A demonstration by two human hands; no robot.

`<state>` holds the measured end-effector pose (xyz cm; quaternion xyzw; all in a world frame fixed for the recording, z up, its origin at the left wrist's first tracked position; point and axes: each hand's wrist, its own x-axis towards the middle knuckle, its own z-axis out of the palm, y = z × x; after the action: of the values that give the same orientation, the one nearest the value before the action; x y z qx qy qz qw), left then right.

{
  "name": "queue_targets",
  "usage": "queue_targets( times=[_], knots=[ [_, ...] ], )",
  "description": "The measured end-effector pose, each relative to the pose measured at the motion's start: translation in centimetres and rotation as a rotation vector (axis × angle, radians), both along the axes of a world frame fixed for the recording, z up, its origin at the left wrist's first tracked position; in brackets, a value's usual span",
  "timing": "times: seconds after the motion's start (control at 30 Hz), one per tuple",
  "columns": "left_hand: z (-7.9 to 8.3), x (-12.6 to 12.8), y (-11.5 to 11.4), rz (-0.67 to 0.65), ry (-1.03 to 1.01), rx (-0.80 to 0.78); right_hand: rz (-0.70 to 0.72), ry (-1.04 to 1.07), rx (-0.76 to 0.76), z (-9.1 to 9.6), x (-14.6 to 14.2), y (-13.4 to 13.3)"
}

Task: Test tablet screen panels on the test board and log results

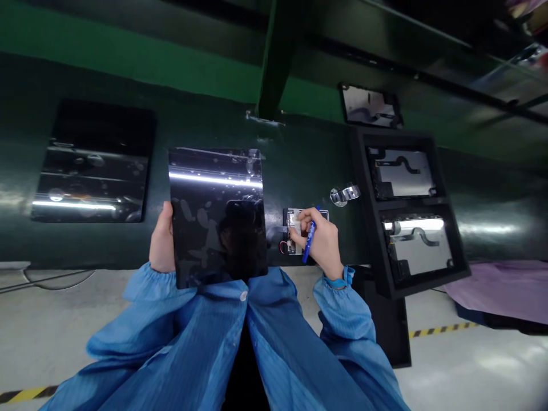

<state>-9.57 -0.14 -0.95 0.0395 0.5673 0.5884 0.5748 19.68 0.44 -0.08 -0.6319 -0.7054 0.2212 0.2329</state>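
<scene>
My left hand grips the left edge of a glossy black tablet-sized panel, holding it upright over the near edge of the green bench. My right hand is closed round a blue pen, and its fingertips press on a small circuit module with red wires lying on the bench beside the panel. Both arms wear blue smock sleeves.
Another dark glossy panel lies on the bench to the left. A black two-bay tray with metal-backed parts stands at the right, one more panel behind it. A clear tape roll sits nearby. Purple cloth lies far right.
</scene>
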Motion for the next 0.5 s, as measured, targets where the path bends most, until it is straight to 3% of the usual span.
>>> queue_targets(
  times=[0.17,0.27,0.33,0.43,0.5],
  knots=[
    [-0.6,0.0,-0.2,-0.061,0.003,0.033,-0.026,-0.372,-0.062,0.8,-1.8,1.1],
    [-1.0,-0.1,-0.2,-0.123,0.03,0.057,-0.014,-0.491,-0.075,1.0,-2.4,1.8],
    [-1.1,-0.4,-0.1,-0.151,0.037,0.045,-0.012,-0.397,-0.101,1.0,-2.0,1.9],
    [-0.6,-1.8,-0.1,-0.028,0.109,0.062,-0.087,-0.029,-0.06,1.2,-0.9,1.4],
    [0.2,-3.0,-0.3,-0.013,0.172,0.137,-0.154,0.231,-0.035,1.5,-0.8,0.6]
  ],
)
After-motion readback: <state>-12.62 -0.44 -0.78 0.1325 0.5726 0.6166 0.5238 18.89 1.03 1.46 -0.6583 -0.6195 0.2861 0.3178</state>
